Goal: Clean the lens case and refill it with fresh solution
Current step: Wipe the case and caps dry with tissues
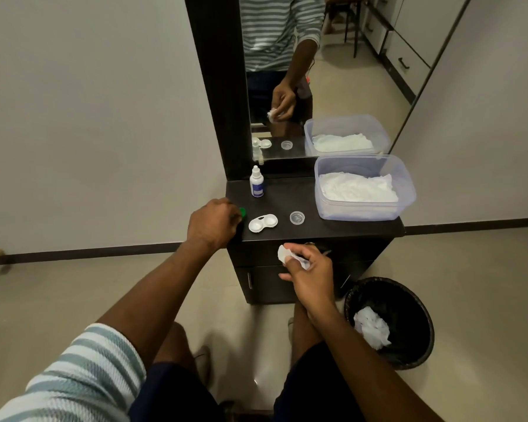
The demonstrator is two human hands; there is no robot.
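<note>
Two hands are at work over a dark surface (333,231). Left hand (212,223) rests at the surface's left edge, fingers curled around a green cap (242,212). Right hand (310,269) hovers in front of the surface, fingers pinching a crumpled tissue (284,254). An open white lens case (262,222) lies on the surface between the green cap and a clear cap (297,217). Behind stands a solution bottle (256,182); a tub (365,208) of tissues sits right. A bin (409,300) on the floor holds used tissue.
</note>
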